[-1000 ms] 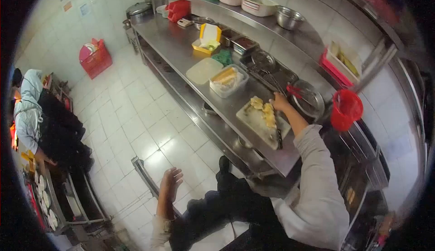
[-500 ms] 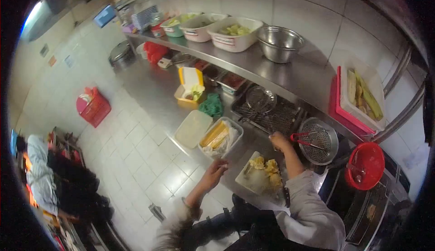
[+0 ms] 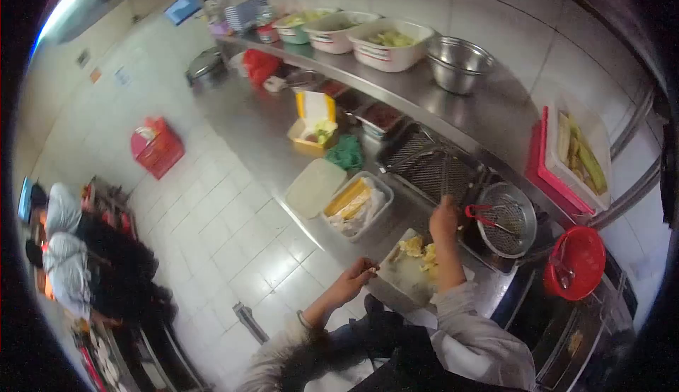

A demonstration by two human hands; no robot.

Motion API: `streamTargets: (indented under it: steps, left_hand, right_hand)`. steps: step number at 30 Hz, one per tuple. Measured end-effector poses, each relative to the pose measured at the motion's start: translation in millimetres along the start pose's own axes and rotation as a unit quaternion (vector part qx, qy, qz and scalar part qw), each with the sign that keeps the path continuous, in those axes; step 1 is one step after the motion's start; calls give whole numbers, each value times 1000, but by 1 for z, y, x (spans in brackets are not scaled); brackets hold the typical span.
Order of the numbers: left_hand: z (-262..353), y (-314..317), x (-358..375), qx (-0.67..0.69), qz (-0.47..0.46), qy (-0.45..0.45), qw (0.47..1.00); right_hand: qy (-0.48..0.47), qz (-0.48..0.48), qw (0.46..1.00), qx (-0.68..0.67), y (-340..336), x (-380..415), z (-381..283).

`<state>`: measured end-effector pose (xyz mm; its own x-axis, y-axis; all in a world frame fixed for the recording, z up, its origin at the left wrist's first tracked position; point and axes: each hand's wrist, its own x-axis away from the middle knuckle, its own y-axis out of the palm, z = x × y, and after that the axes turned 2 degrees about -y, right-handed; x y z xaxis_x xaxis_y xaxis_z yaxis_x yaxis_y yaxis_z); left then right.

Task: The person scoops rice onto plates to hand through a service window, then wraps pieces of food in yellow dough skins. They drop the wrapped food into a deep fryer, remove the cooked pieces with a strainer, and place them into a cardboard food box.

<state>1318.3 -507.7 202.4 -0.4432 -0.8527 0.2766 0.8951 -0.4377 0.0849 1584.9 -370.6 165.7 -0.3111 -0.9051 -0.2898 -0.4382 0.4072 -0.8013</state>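
Observation:
My right hand point(image 3: 444, 221) is closed around the handle of a wire skimmer point(image 3: 433, 160), whose blurred round mesh is over a dark rack tray point(image 3: 407, 153). Below that forearm, a white tub point(image 3: 382, 279) holds pale flour point(image 3: 404, 277) and yellow battered pieces point(image 3: 411, 246), partly covered by my arm. At the tub's left edge, my left hand point(image 3: 350, 283) has its fingers pinched together, a small pale bit showing at the tips that I cannot make out. A clear container point(image 3: 385, 212) with yellow packets and a plastic bag stands just beyond, its pale lid point(image 3: 311, 188) beside it.
Right of the rack are a metal colander point(image 3: 520, 233) with red-handled tongs point(image 3: 482, 215) and a red basin point(image 3: 583, 265). A green cloth point(image 3: 345, 153) and open yellow box point(image 3: 311, 134) are farther back. Metal bowls point(image 3: 456, 74) stand on the shelf. Two people point(image 3: 67, 250) are at left.
My right hand has moved up toward the rack, and the skimmer's mesh has shifted right. My left hand has come closer to the white tub. The view has shifted slightly.

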Motion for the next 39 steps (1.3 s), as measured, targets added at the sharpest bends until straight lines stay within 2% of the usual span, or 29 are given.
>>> streamTargets:
  steps: [1,2,3,6,8,10,12,14,15,17,18,21,22,23,24,25,26,28,30,32,33,34,35,36,37,38,39]
  left_hand:
    - [-4,-2,19,0,18,8,1000]
    - [-9,-3,40,10,34,-1,999]
    - [-14,-4,60,19,45,-10,999]
    - [-40,5,112,60,65,-28,996]
    - [-53,20,144,69,55,-32,996]
    - [-74,39,168,91,32,-41,994]
    - [-91,57,186,86,-25,-45,995]
    - [-111,76,197,97,-71,-70,990]
    - [-119,88,203,92,-78,-88,989]
    - [-124,112,209,31,-110,-141,983]
    - [-133,119,208,39,-132,-154,978]
    - [-141,154,208,3,-189,-181,965]
    - [-136,170,218,-22,-202,-167,965]
    - [-138,183,221,-26,-210,-164,963]
    - [-140,194,222,-39,-219,-150,963]
    - [-141,204,222,-51,-226,-137,963]
    - [-140,215,223,-53,-229,-133,963]
    - [-138,232,224,-21,-248,-112,962]
    - [-133,251,232,-27,-254,-92,963]
    - [-129,266,236,-29,-253,-67,965]
    - [-130,271,236,-29,-246,-60,967]
    - [-131,276,237,-28,-238,-52,969]
    - [-131,281,241,-23,-230,-45,972]
    - [-128,286,249,-7,-196,-46,980]
    - [-126,294,255,9,-161,-48,986]
    - [-126,301,257,7,-118,-90,989]
    - [-124,311,266,9,-109,-89,990]
  right_hand:
    - [-23,25,999,32,-2,10,-5]
    - [31,34,999,-3,-4,25,-10]
    - [21,34,999,-8,-11,43,-14]
    - [27,2,999,21,-60,108,-18]
    - [71,-94,991,-67,-110,172,-34]
    - [42,-87,995,-7,-140,238,-23]
    - [18,-48,999,-5,-164,308,1]
    - [151,-165,975,7,-235,361,-16]
    - [210,-135,968,21,-268,390,-16]
    - [188,-111,976,6,-318,442,-15]
    - [93,-9,995,21,-330,476,2]
    - [139,100,985,-14,-410,535,-6]
    - [143,144,979,36,-426,566,3]
    - [198,196,958,61,-440,587,7]
    - [290,205,934,-38,-463,602,7]
    - [308,247,914,-90,-485,612,7]
    - [286,295,911,-36,-498,625,19]
    - [323,346,878,-69,-523,640,48]
    - [297,370,878,-65,-530,660,106]
    - [358,382,810,-263,-539,665,157]
    - [379,384,774,-330,-537,669,196]
    - [390,374,761,-359,-530,674,245]
    - [382,350,786,-337,-519,678,298]
    - [343,309,852,-246,-506,687,365]
    - [267,255,927,-62,-489,693,432]
    - [274,238,928,-85,-477,689,474]
    - [388,274,823,-313,-480,666,461]
